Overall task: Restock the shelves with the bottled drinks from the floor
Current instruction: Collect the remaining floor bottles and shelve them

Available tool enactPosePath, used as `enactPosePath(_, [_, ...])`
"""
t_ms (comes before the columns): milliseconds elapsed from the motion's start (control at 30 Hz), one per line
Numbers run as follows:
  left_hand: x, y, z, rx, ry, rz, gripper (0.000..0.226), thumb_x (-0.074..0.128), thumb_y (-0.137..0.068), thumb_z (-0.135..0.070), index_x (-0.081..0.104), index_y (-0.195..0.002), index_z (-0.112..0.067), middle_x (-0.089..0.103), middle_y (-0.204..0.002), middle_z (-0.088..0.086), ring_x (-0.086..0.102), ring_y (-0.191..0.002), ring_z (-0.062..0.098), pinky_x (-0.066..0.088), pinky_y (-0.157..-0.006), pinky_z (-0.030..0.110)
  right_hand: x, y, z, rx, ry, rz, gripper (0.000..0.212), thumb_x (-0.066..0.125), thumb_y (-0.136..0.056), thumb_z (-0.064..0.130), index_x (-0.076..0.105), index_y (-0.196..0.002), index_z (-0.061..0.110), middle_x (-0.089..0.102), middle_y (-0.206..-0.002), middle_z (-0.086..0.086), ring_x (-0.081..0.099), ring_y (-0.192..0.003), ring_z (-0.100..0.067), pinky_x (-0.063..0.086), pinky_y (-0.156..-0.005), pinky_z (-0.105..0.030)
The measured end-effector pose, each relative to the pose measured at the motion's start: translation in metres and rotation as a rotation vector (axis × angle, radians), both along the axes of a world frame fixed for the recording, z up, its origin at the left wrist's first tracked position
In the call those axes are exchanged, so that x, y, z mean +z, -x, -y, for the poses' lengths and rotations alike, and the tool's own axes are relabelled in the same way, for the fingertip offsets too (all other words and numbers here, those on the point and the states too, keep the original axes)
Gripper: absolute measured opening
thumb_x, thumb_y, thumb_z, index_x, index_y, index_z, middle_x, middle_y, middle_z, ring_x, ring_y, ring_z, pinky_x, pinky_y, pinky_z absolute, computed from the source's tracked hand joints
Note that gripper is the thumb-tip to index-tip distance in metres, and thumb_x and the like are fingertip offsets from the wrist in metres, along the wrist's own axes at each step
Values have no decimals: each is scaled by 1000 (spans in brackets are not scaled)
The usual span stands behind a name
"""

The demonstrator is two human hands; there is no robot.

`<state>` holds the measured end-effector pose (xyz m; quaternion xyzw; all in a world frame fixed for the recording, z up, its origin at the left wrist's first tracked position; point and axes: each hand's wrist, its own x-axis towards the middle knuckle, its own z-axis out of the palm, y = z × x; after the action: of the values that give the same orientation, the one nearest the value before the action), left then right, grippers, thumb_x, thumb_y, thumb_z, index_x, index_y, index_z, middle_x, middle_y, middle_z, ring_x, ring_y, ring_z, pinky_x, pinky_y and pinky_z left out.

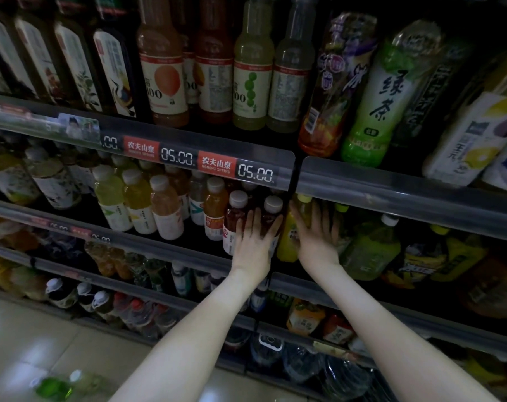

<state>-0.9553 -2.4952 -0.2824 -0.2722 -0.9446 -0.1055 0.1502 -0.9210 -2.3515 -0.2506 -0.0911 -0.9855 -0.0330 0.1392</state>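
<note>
I had both hands in the second shelf from the top, far from me and about mid-scene. My left hand (253, 237) lay with straight fingers flat on the front of a dark red bottle (271, 215), gripping nothing. A second dark red bottle (234, 224) stood touching it on the left. Both were upright with white caps, their long axes vertical. My right hand (317, 233) was spread the same way, fingers pressed against a yellow bottle (287, 242) just right of the red pair, and held nothing either. The three bottles stood side by side behind the shelf rail (165, 248).

The stock left to shelve was the green bottles (53, 387) on the floor (20, 329), near me and far to the left, well apart from both hands and low under my left arm. I judged the left hand the nearer one for the next reach. They were blurred. I made out two pale caps, so two at least, but could not tell whether they stood or lay.
</note>
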Motion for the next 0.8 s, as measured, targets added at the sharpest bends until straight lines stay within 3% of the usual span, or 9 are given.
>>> enactPosePath(133, [-17,-6,11,-10,7,1,106,78,-60,-16,20,-149,-20,31,-148,30,21,-139,42,12,-114,57,-17,-15,18,37,105,-117,94,76,-74,18,23,-152,22,31,-150,-21,28,-136,-38,32,-106,-57])
enactPosePath(333, [-42,-43,65,11,-132,152,87,63,-80,-11,13,-151,-18,11,-156,26,9,-145,38,8,-116,48,-73,-40,72,364,413,-130,69,73,-78,5,41,-139,2,50,-135,-23,49,-121,-40,43,-101,-51])
enactPosePath(400, [-57,-62,99,84,-128,217,83,63,-80,-10,19,-150,-15,14,-156,25,17,-143,38,13,-116,45,-93,-43,96,476,481,-29,63,74,-78,3,47,-135,-3,55,-131,-23,53,-120,-39,44,-101,-49])
enactPosePath(533, [-88,-99,183,300,-118,364,71,67,-77,-8,40,-142,-2,39,-144,25,43,-130,42,34,-108,46,-126,-44,157,706,492,156,56,76,-76,5,55,-127,-4,63,-119,-21,61,-109,-37,50,-92,-45])
enactPosePath(667, [-105,-142,251,546,-115,522,60,51,-91,-11,28,-147,-2,27,-153,16,30,-139,31,24,-113,35,-146,-54,220,904,441,334,50,60,-90,10,47,-138,2,55,-134,-15,50,-125,-31,40,-105,-38])
enactPosePath(800, [-128,-179,302,688,-164,611,58,47,-92,-13,30,-147,-6,31,-152,12,34,-135,30,31,-110,35,-170,-59,264,1023,336,540,53,46,-95,10,34,-147,9,42,-146,-7,36,-136,-24,26,-112,-31])
